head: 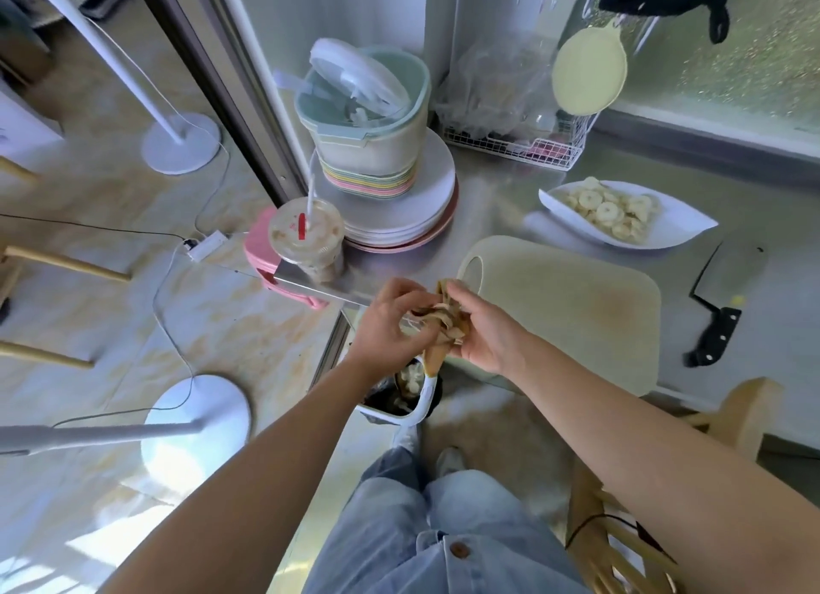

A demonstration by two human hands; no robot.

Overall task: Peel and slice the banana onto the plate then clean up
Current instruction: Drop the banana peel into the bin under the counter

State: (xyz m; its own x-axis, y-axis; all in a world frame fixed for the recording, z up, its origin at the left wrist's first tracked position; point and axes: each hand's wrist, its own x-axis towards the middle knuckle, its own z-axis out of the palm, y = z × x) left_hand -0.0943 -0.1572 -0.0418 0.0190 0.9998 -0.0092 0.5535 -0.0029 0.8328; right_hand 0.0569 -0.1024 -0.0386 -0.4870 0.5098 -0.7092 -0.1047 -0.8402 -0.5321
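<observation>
Both my left hand (390, 325) and right hand (483, 334) curl their fingers (415, 292) around the limp browned banana peel (443, 323), held above the white-rimmed waste bin (401, 411) beside the steel tabletop (488, 194). Pale round banana slices (608, 209) lie on the white pointed plate (670, 236), beyond the pale green cutting board (577, 309).

Clear plastic cup w/ white straw and milky drink (306, 238) at counter's left edge, just beside a pink plastic tray (258, 256); behind, stack of white round plates (412, 212) w/ pastel bowls (368, 180) and pale-green tub (377, 136) on top; white wire basket (514, 149) by wall; white round stand base (182, 143) on floor.
</observation>
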